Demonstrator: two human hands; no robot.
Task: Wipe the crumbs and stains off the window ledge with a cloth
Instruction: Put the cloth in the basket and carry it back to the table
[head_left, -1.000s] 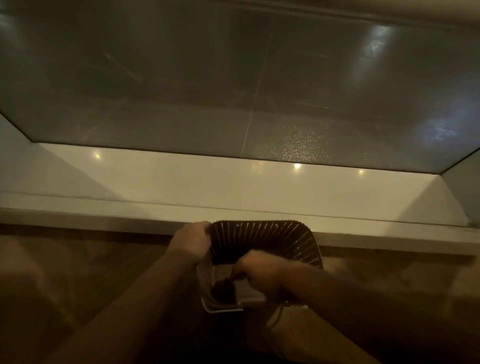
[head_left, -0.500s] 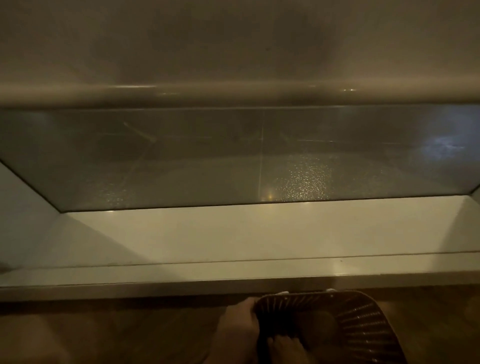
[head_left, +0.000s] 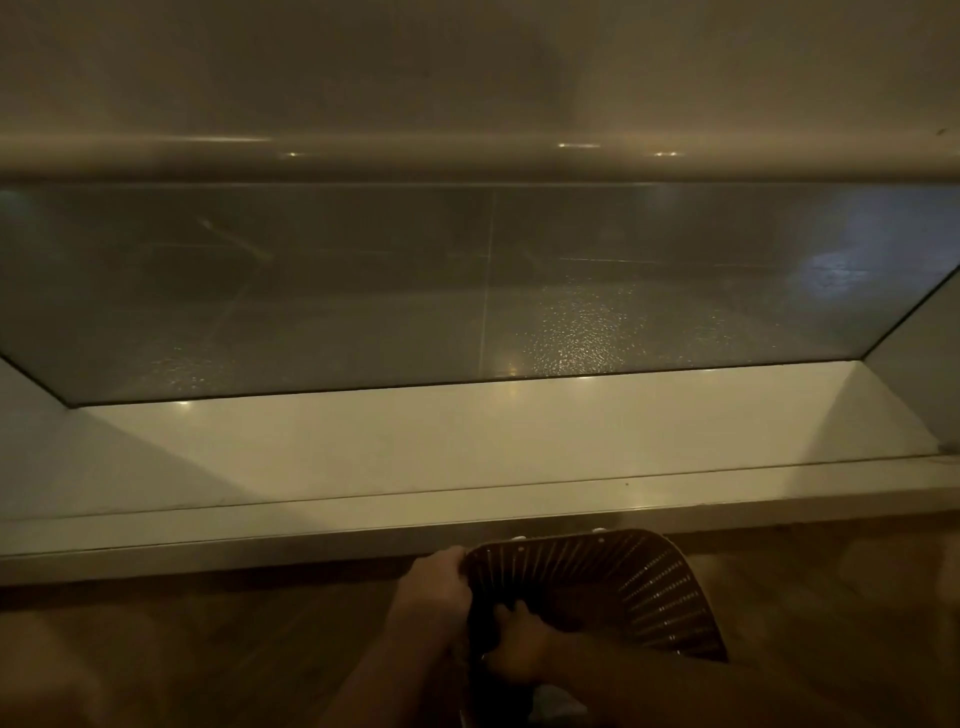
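Observation:
The white window ledge (head_left: 467, 441) runs across the view under the dark glass, with a small dark speck (head_left: 627, 484) near its front strip. Below its front edge is a dark slotted basket (head_left: 649, 587). My left hand (head_left: 431, 592) grips the basket's left rim. My right hand (head_left: 514, 649) is inside the basket, against its left wall, with its fingers curled round a dark wad that looks like a cloth (head_left: 491, 626). The dim light hides most of that wad.
The window pane (head_left: 363, 291) rises behind the ledge, with slanted white reveals at both ends. A pale rounded rail (head_left: 467, 156) crosses above the glass. A brown wooden floor (head_left: 156, 649) lies below the ledge.
The view tilted up, so the ledge and basket sit lower in frame. My right hand has shifted toward the basket's left wall. My left hand keeps its hold on the rim.

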